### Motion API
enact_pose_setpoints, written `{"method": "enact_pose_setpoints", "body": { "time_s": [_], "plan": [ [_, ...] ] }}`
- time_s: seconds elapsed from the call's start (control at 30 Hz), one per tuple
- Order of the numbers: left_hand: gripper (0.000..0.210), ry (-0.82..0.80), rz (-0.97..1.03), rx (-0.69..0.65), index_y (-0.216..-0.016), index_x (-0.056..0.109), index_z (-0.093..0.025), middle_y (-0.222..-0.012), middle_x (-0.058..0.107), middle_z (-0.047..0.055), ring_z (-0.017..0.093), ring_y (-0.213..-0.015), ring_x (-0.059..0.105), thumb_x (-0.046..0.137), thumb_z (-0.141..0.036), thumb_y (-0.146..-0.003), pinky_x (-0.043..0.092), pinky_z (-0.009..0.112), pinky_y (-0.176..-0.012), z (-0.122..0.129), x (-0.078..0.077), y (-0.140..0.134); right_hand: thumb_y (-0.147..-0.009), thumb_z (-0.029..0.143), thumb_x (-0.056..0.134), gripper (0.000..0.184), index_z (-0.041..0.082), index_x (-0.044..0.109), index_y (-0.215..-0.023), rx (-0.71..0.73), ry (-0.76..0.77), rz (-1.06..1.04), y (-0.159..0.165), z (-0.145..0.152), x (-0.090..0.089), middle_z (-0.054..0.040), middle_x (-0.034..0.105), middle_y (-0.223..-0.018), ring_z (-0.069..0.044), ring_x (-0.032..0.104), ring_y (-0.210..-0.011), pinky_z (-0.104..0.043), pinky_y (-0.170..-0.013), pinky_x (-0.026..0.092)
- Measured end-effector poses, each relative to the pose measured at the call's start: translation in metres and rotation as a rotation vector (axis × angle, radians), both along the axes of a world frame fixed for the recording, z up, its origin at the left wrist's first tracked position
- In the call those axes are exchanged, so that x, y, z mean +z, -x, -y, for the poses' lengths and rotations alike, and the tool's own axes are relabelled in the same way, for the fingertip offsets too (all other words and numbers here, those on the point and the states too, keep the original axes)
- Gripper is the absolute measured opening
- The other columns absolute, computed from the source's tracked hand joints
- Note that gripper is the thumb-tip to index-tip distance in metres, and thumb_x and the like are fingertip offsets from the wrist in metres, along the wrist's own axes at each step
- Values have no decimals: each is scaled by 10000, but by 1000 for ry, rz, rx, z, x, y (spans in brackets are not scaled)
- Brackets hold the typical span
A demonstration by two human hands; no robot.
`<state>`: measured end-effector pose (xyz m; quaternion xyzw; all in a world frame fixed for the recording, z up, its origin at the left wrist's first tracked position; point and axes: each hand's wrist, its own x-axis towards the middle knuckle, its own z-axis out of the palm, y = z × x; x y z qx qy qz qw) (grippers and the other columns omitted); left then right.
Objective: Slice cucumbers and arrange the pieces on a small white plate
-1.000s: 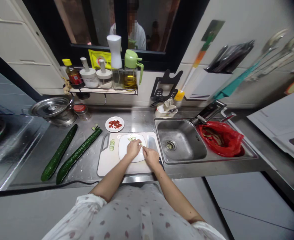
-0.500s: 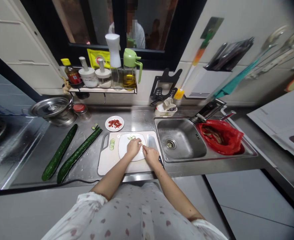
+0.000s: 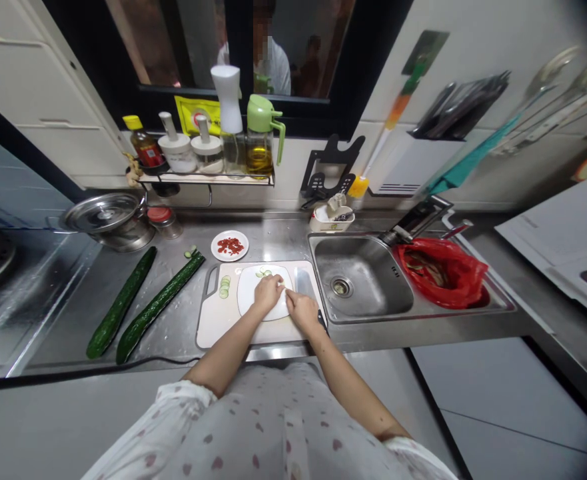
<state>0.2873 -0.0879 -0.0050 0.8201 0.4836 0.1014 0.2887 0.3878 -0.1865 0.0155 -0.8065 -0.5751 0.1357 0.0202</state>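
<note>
The white plate (image 3: 248, 301), rounded and squarish, lies on the board (image 3: 213, 328), pale green slices (image 3: 263, 273) along its far edge; more slices (image 3: 224, 287) overlap on the board to its left. The board rests on a steel counter (image 3: 279, 233) beside the sink (image 3: 368, 273), below a dark-framed window (image 3: 373, 60). The left hand (image 3: 267, 293) and right hand (image 3: 300, 308) have curled fingers nearly meeting over the plate; what they pinch, I cannot tell.

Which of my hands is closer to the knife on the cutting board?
Right. The right hand partly hides the knife from view; the left hand is farther left, over the white plate.
</note>
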Motion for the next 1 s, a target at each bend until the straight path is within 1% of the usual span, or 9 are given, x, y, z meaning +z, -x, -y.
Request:
{"method": "enact_pose_setpoints", "body": {
  "time_s": [0.17, 0.43, 0.63, 0.8, 0.93, 1.0],
  "plan": [
    [190, 3, 11, 0, -1030, 642, -242, -938, 640, 53, 197, -958, 560, 547, -277, -869, 409, 286, -790, 1, -1, 0, -966, 376, 301, 401, 296, 584, -1238, 0, 1, -4, -1, 0, -1, -57, 695, -1039, -190, 626, -880, -277, -783, 404],
    [195, 24, 32, 14, -1022, 646, -236, -915, 641, 51, 199, -940, 567, 556, -247, -849, 414, 290, -790, 1, 3, 0, -955, 371, 340, 390, 299, 566, -1264, -5, -24, -28, -2, 0, -2, -51, 696, -1068, -192, 637, -894, -284, -791, 416],
    [199, 18, 142, 74, -1000, 646, -218, -868, 647, 37, 192, -901, 580, 550, -196, -827, 418, 285, -789, 7, 7, 6, -949, 381, 353, 397, 287, 575, -1264, -33, -90, -62, -1, 9, 0, -51, 696, -1084, -197, 644, -929, -272, -792, 427],
    [189, -14, 281, 124, -976, 653, -210, -826, 641, 16, 168, -830, 590, 545, -217, -821, 422, 265, -765, 18, 13, 29, -940, 370, 386, 382, 272, 603, -1238, -60, -127, -89, 1, 20, 0, -46, 703, -1078, -187, 649, -936, -254, -794, 432],
    [202, -20, 331, 199, -977, 662, -211, -803, 642, 5, 144, -754, 586, 537, -240, -822, 419, 242, -719, 25, 16, 60, -933, 362, 402, 370, 264, 623, -1213, -61, -175, -106, 2, 24, 0, -41, 703, -1079, -173, 652, -934, -228, -792, 432],
    [205, -20, 306, 241, -972, 665, -206, -808, 648, 8, 143, -743, 585, 540, -257, -817, 410, 236, -698, 27, 16, 79, -933, 354, 404, 362, 260, 634, -1196, -63, -196, -115, 3, 25, 1, -40, 705, -1075, -170, 653, -927, -222, -787, 433]
  ]
}}
